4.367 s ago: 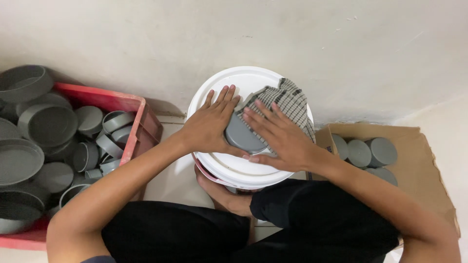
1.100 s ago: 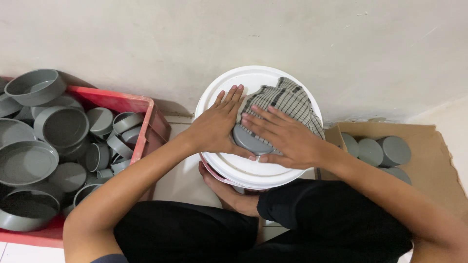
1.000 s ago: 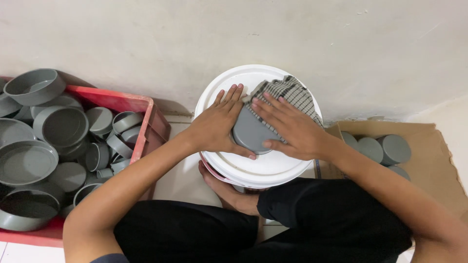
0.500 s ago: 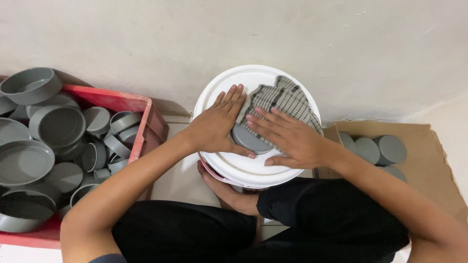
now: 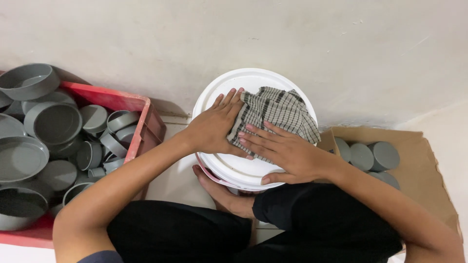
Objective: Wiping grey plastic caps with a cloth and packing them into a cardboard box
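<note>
My left hand (image 5: 212, 129) lies flat, fingers together, pinning the checked cloth (image 5: 275, 117); my right hand (image 5: 285, 153) presses it open-palmed onto the round white bucket lid (image 5: 234, 168), which serves as a work surface. Smooth grey plastic caps (image 5: 53, 122) heap in the red crate (image 5: 146, 122).

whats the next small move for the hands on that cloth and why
Probably lift the cloth's edge to check the piece beneath. Both the left hand and right hand press flat on the checked cloth, which lies bunched on the white bucket lid. Whatever is under the cloth is hidden, so its state cannot be judged from here.
</note>
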